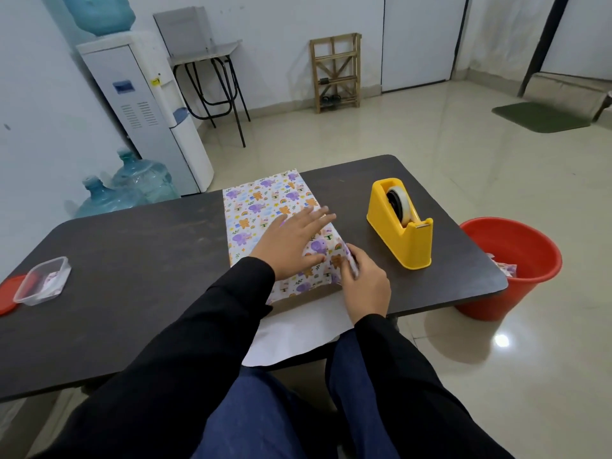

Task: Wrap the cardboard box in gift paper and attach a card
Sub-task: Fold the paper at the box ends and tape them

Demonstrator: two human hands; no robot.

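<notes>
Landmark: yellow tape dispenser (402,223) on the dark table (132,260)
Left of it: gift paper (261,207) and both hands (291,241) (364,283) block the way; only a narrow bare strip between
Behind it: bare tabletop to the far edge
Far left: wide open tabletop; plastic container (44,279) at the edge
Right, off the table: red bucket (516,266) stands close

Yellow tape dispenser (401,223) on dark table (132,260); red bucket (516,270) beside; clear container (43,280) left.
</notes>
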